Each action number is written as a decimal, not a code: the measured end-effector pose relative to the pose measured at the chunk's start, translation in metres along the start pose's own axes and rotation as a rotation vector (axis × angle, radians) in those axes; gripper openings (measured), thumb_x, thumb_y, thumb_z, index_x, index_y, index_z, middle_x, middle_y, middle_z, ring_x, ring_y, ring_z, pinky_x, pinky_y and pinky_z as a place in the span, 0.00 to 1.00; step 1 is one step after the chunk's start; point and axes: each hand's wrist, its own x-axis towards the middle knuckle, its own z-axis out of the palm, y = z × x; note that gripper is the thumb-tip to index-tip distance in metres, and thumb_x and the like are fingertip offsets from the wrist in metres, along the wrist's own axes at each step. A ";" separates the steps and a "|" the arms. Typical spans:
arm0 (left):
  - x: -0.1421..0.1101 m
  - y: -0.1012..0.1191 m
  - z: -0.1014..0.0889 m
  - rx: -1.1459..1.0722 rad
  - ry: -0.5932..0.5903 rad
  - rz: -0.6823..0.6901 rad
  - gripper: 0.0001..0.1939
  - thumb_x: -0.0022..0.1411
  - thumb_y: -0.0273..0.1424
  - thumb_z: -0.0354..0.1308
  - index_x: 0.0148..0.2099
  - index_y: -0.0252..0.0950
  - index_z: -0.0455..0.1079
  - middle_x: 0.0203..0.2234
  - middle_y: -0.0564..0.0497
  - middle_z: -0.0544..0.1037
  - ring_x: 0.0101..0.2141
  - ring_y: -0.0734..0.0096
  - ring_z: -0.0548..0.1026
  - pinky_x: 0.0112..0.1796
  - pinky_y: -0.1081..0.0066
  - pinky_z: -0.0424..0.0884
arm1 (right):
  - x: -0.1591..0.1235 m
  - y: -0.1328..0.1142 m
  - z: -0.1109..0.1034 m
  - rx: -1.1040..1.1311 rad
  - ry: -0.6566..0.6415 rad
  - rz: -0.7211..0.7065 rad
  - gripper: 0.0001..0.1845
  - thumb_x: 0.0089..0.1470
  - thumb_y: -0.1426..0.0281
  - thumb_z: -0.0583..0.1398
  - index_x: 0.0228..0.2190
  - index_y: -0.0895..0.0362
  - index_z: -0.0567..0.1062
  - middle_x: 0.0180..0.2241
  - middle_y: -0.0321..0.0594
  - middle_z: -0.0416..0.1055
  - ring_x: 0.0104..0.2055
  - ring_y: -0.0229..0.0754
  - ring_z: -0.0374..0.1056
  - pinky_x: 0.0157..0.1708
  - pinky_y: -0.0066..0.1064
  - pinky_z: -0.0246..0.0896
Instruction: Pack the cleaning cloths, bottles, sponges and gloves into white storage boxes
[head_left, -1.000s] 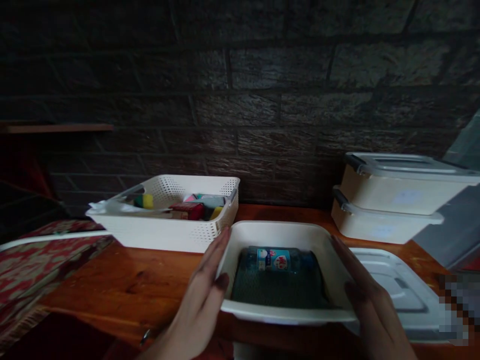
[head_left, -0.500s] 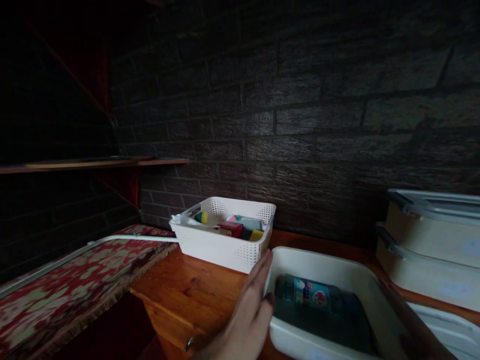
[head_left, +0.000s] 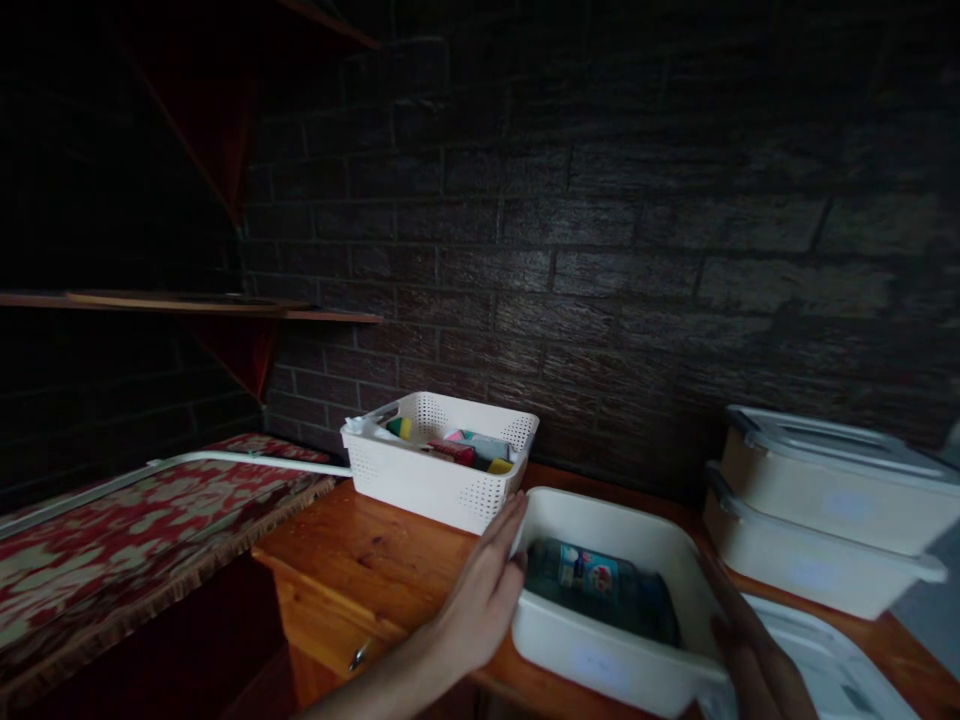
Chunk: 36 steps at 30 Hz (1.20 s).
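A white plastic bin (head_left: 592, 665) stands at the front of a wooden table (head_left: 375, 560). Inside it lies a dark teal pack with a colourful label (head_left: 592, 590). My left hand (head_left: 484, 590) lies flat against the bin's left wall, fingers straight and together. My right hand (head_left: 746, 650) presses flat on the bin's right wall, partly cut off by the frame's edge. Both hands clasp the bin between their palms.
A perforated white basket (head_left: 439, 470) with colourful small items sits behind the bin. Two lidded white boxes (head_left: 817, 510) are stacked at the right, a loose lid (head_left: 840, 670) before them. A red patterned mat (head_left: 112, 540) lies left, a shelf (head_left: 195, 305) above, a dark brick wall behind.
My view has swung left and up, showing more wall and shelf. Both hands stay against the sides of the white bin.
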 end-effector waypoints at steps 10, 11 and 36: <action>0.016 0.021 -0.023 0.109 -0.076 -0.009 0.27 0.74 0.35 0.46 0.70 0.34 0.58 0.68 0.42 0.62 0.67 0.58 0.59 0.68 0.55 0.54 | 0.032 -0.042 -0.033 -0.092 -0.218 0.208 0.34 0.68 0.53 0.50 0.68 0.57 0.59 0.69 0.46 0.55 0.72 0.54 0.45 0.69 0.56 0.43; 0.019 0.025 -0.028 0.118 -0.082 0.005 0.25 0.74 0.35 0.46 0.69 0.35 0.60 0.66 0.42 0.64 0.67 0.58 0.61 0.67 0.55 0.56 | 0.036 -0.043 -0.036 -0.109 -0.225 0.211 0.34 0.68 0.53 0.49 0.67 0.58 0.61 0.68 0.48 0.56 0.72 0.54 0.47 0.69 0.56 0.45; 0.134 -0.013 -0.222 0.825 -0.168 -0.076 0.21 0.68 0.38 0.47 0.50 0.38 0.78 0.43 0.46 0.83 0.44 0.54 0.80 0.45 0.67 0.70 | 0.264 -0.156 0.069 -0.158 -0.450 -0.293 0.18 0.64 0.64 0.57 0.48 0.60 0.79 0.48 0.48 0.79 0.50 0.50 0.76 0.52 0.38 0.68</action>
